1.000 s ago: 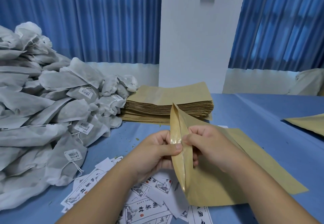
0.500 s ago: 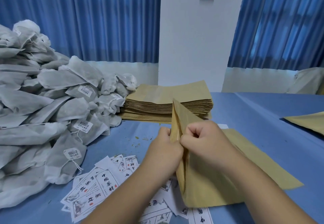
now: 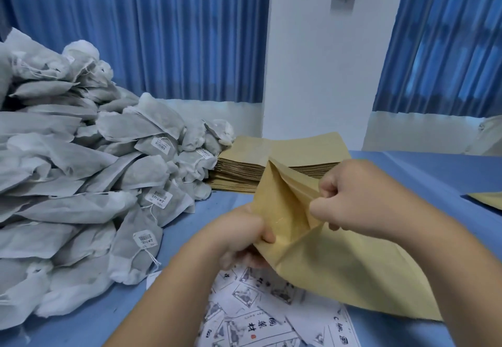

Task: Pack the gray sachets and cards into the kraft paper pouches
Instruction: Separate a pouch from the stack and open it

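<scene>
On your left, a heap of gray sachets (image 3: 81,183), too many to count, crowds the blue table (image 3: 434,172). Behind your hands sits one stack of flat pouches (image 3: 271,156); cards (image 3: 258,316) lie scattered beneath. Your left hand (image 3: 244,240) and right hand (image 3: 361,197) each pinch one tan pouch (image 3: 326,265), its mouth spread apart. One second pouch (image 3: 489,200) pokes in far right.
</scene>
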Tool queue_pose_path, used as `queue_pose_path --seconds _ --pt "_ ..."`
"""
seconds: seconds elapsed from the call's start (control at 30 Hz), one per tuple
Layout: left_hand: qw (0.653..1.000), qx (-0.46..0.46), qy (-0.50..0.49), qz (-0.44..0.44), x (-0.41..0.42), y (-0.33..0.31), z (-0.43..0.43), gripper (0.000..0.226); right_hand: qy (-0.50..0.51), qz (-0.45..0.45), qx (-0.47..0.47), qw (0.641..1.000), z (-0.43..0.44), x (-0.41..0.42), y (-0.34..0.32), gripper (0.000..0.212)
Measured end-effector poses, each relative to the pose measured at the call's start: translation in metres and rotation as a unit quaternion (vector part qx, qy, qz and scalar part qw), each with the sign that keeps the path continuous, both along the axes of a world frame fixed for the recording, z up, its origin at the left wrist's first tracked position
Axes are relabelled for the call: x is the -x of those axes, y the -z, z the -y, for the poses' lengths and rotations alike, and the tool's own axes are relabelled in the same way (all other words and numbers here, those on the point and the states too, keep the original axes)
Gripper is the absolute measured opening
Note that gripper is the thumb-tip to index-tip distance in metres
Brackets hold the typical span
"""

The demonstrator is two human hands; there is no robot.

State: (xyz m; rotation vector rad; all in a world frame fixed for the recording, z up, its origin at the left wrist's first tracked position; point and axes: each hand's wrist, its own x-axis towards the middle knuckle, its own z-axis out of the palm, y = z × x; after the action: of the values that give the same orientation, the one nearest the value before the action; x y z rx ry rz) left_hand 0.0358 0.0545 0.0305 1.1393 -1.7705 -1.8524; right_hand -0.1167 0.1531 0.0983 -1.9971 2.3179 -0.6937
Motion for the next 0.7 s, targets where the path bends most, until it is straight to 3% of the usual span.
queue_pose_path --seconds 0.17,0.27,0.4,0.47,0.6,0.7 --pt "0.997 0.078 -0.026 0.010 0.007 -0.001 -0.005 0.011 -0.060 -0.024 -0.086 0.994 0.021 -0.037 -0.015 0.025" --pt "0.986 0.150 -0.069 0.004 0.005 -0.003 0.000 0.022 -0.084 -0.013 -0.119 0.989 0.032 -0.053 -0.021 0.026" --pt "0.955 0.271 -0.048 0.109 0.003 0.000 0.010 0.015 -0.062 -0.006 -0.086 0.994 0.041 -0.056 -0.029 0.023" --pt "0.964 0.244 -0.059 0.089 0.001 0.004 0.016 0.015 -0.046 0.003 -0.069 0.997 0.044 -0.054 -0.035 0.023" --pt "0.985 0.160 -0.055 -0.031 -0.004 0.007 0.019 0.020 -0.064 0.060 -0.056 0.995 0.049 -0.048 -0.041 0.030" --pt "0.989 0.122 -0.049 -0.060 -0.006 0.004 0.021 0.040 -0.079 0.103 -0.068 0.989 0.053 -0.044 -0.034 0.034"
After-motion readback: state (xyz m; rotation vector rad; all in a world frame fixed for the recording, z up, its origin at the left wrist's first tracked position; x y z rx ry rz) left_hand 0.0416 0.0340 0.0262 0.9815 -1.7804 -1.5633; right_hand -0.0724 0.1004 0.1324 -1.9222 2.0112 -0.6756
